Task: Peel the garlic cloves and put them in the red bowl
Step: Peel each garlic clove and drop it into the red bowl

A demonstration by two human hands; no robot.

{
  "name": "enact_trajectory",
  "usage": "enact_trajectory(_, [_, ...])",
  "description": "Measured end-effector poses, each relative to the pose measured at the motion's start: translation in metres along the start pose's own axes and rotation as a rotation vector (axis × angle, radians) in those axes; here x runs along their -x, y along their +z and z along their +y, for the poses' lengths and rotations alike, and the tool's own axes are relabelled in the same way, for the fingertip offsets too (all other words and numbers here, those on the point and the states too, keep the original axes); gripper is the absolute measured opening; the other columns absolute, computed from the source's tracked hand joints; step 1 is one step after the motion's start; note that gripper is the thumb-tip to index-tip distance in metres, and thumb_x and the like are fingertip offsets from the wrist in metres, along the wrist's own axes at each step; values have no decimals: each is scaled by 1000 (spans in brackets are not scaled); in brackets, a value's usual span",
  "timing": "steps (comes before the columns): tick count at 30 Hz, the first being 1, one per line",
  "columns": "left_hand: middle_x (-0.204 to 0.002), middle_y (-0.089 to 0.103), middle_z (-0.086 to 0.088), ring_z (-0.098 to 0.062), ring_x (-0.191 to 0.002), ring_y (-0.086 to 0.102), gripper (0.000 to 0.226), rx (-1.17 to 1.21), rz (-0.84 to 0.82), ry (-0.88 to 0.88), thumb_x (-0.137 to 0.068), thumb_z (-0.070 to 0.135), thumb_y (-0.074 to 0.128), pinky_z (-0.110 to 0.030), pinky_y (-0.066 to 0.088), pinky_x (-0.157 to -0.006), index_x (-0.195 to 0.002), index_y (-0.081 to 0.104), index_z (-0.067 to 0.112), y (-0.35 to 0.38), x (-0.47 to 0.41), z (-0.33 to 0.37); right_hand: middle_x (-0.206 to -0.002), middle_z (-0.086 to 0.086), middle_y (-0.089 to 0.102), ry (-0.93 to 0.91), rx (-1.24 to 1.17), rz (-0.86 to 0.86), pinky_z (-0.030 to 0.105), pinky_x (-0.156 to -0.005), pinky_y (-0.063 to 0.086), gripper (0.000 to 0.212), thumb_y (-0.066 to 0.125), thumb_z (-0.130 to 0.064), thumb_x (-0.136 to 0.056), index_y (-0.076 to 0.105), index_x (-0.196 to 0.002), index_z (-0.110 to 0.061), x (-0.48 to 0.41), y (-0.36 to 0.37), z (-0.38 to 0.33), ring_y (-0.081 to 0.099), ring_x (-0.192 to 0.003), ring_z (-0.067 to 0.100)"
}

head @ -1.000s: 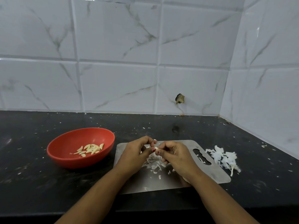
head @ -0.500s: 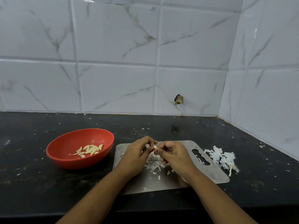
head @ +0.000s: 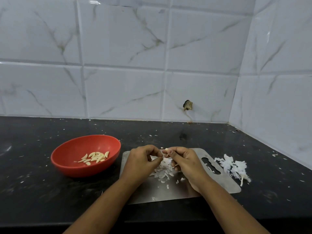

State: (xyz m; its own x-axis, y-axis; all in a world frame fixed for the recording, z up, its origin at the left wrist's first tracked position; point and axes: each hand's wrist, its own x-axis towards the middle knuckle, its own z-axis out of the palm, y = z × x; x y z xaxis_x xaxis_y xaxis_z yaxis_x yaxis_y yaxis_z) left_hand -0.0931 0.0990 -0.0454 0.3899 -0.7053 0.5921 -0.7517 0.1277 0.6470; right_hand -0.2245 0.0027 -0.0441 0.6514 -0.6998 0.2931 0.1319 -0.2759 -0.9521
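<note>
Worktop [head: 33, 191] of black stone carries our steel cutting board [head: 224, 186]. Left of the board sits the red bowl [head: 70, 168], holding peeled garlic cloves [head: 96, 157]. Over the board, our left hand [head: 141, 163] has curled fingers; we cannot tell whether they grasp anything. Our right hand [head: 187, 162] pinches a garlic clove [head: 166, 149] at its fingertips. A heap of skins [head: 233, 166] lies off the board's right end, and loose skins [head: 163, 173] lie on the board.

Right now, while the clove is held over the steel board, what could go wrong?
The garlic clove is only pinched at the fingertips of the right hand; it may slip into the loose skins on the steel board and be hard to find. Any skin bits clinging to it could also reach the red bowl with the peeled cloves.
</note>
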Motion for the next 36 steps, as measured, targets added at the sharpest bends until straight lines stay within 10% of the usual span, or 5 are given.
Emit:
enact_trajectory(21, [-68, 67, 17, 3, -63, 62, 13, 20, 51, 80, -80, 13, 75, -9, 43, -57, -77, 71, 26, -2, 0, 1, -83, 13, 74, 15, -36, -87, 14, -50, 41, 15, 69, -12, -86, 71, -97, -2, 0, -3, 0, 53, -53, 8])
enact_trajectory(27, [-102, 69, 18, -4, -61, 65, 12, -67, 74, 109, -84, 19, 72, -29, 55, -58, -83, 66, 28, 0, 3, 1, -80, 11, 74, 7, -50, -101, 15, -51, 42, 12, 67, -11, -88, 70, -94, -2, -1, -3, 0, 53, -52, 6])
enact_trajectory(36, [-85, 68, 7, -6, -69, 62, 9, -246, -12, 145, -94, 24, 56, -34, 51, -68, -101, 59, 29, 0, 5, 4, -75, 7, 72, -5, -35, -104, 15, -51, 40, 4, 66, -8, -88, 70, -87, -7, 0, -2, -1, 52, -52, 2])
